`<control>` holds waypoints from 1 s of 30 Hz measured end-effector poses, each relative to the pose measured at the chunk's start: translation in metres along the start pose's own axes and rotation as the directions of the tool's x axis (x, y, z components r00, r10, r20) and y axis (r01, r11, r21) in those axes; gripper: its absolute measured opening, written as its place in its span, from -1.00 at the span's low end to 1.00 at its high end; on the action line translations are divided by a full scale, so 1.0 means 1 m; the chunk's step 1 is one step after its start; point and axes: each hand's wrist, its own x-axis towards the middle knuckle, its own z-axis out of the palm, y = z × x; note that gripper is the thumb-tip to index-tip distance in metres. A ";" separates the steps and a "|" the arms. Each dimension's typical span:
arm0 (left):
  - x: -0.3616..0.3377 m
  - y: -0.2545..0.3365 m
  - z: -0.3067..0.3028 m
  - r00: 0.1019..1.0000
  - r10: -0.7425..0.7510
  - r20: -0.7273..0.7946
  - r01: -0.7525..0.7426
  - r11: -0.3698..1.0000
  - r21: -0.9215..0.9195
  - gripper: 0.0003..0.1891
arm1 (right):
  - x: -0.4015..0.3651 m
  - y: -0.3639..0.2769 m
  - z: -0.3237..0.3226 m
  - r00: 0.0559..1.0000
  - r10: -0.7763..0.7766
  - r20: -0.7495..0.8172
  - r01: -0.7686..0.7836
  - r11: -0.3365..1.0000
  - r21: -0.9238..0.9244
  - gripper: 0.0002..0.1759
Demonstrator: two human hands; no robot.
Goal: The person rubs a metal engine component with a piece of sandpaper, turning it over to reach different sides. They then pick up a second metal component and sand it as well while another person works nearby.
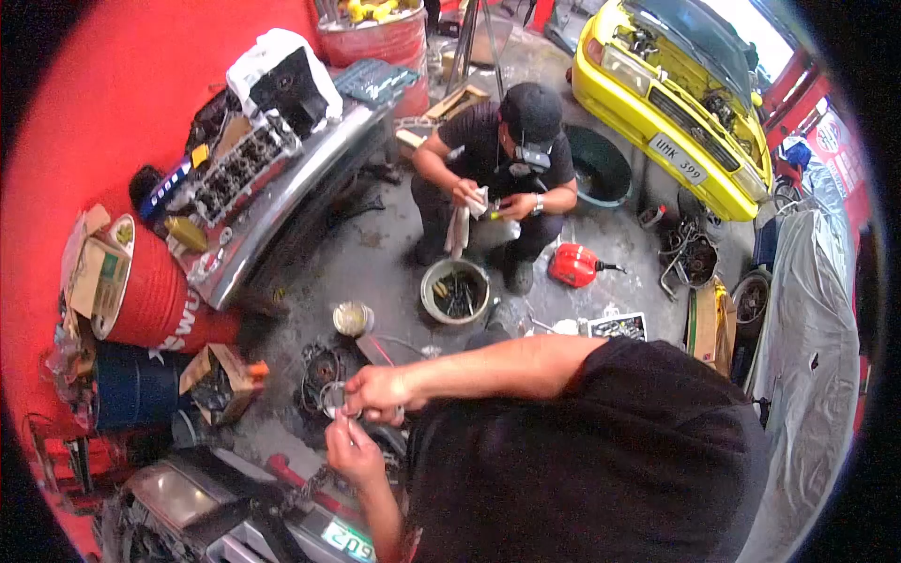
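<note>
My right hand [377, 389] reaches in from the upper arm with its fingers closed on a small round, ring-like part [332, 398], pale and metallic looking. Just below it, my left hand [355, 452] is pinched, its fingertips meeting the lower edge of the part and the right fingers. The exact kind of this part is too small to make out. Behind and beneath the hands, dark greasy machine parts [322, 364] lie on the concrete floor. A tin of pale contents [353, 319] stands a little beyond them.
Another person [497, 169] crouches ahead, wiping something with a cloth, by a basin of dark tools [455, 292]. A red jug [574, 266] and a socket tray [618, 327] sit rightward. A yellow car [676, 103], red drum [164, 291] and grey bumper [291, 197] stand around.
</note>
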 end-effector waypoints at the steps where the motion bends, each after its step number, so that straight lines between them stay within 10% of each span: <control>1: -0.008 0.005 -0.002 0.842 -0.488 0.229 0.529 0.665 -0.528 -0.78 | 0.002 0.002 -0.005 1.000 -0.008 -0.026 0.007 1.000 -0.028 -0.92; 3: -0.005 0.007 -0.019 0.662 -0.485 0.571 0.609 -0.095 -0.787 -0.75 | -0.002 0.001 -0.011 0.996 -0.024 0.080 0.031 0.996 -0.079 -0.92; 6: -0.010 -0.002 -0.013 0.661 -0.604 0.445 0.707 0.304 -0.638 -0.79 | 0.002 0.006 -0.007 0.999 -0.047 -0.002 0.046 0.995 -0.086 -0.92; 7: -0.006 -0.006 0.006 0.932 -0.349 0.093 0.356 0.845 -0.399 -0.82 | 0.004 0.008 -0.006 0.999 -0.032 -0.028 0.030 0.997 -0.066 -0.91; 8: -0.006 -0.008 0.004 0.989 -0.139 0.059 0.144 0.984 -0.101 -0.82 | 0.006 0.009 -0.006 0.998 -0.015 -0.054 0.012 0.999 -0.053 -0.91; 9: -0.005 -0.009 0.001 0.992 0.080 0.102 -0.100 0.973 0.207 -0.83 | 0.008 0.010 -0.005 0.997 -0.001 -0.081 -0.002 0.999 -0.035 -0.90; 13: -0.014 -0.001 0.013 0.961 -0.253 0.110 0.270 0.945 -0.185 -0.82 | 0.010 0.012 -0.012 0.988 0.082 -0.134 -0.075 0.996 0.058 -0.89; 14: -0.014 0.006 0.009 0.667 -0.624 0.407 0.713 0.374 -0.593 -0.89 | 0.007 0.014 -0.019 0.990 0.081 -0.117 -0.076 0.996 0.047 -0.87; 16: -0.003 0.013 -0.004 0.549 -0.579 0.603 0.661 -0.140 -0.737 -0.98 | -0.005 0.005 -0.016 0.995 0.056 -0.080 -0.050 0.995 0.085 -0.79; 17: -0.009 0.004 0.001 0.570 -0.602 0.558 0.709 0.018 -0.705 -0.93 | -0.008 0.001 -0.018 0.994 0.074 -0.079 -0.072 0.997 0.033 -0.63; 18: -0.026 -0.012 0.022 0.842 -0.488 0.231 0.518 0.613 -0.596 -0.85 | -0.009 0.000 -0.018 0.991 0.086 -0.099 -0.081 0.996 0.045 -0.75; 19: -0.014 -0.008 0.019 0.946 -0.301 0.119 0.323 0.890 -0.321 -0.75 | -0.005 0.005 -0.021 0.992 0.076 -0.101 -0.070 0.996 0.055 -0.84; 22: 0.002 -0.013 0.009 0.980 0.178 0.086 -0.192 0.959 0.210 -0.63 | -0.006 0.001 -0.008 0.991 0.036 -0.126 -0.029 0.998 0.051 -0.84; 26: 0.006 0.009 0.012 0.990 -0.129 0.047 0.133 0.988 -0.080 -0.74 | -0.013 -0.012 -0.010 0.991 0.024 -0.132 -0.021 1.000 0.019 -0.87; 28: -0.002 0.008 0.017 0.790 -0.543 0.285 0.559 0.446 -0.699 -0.83 | -0.018 -0.016 -0.010 0.997 0.002 -0.080 -0.004 0.999 -0.032 -0.85; 29: -0.005 0.008 0.003 0.586 -0.572 0.574 0.713 0.026 -0.701 -0.85 | -0.019 -0.015 -0.010 0.998 0.003 -0.055 -0.006 0.999 -0.054 -0.83; 30: -0.007 0.005 0.003 0.612 -0.567 0.551 0.708 0.084 -0.701 -0.83 | -0.018 -0.013 -0.011 0.999 0.008 -0.037 -0.010 0.998 -0.064 -0.80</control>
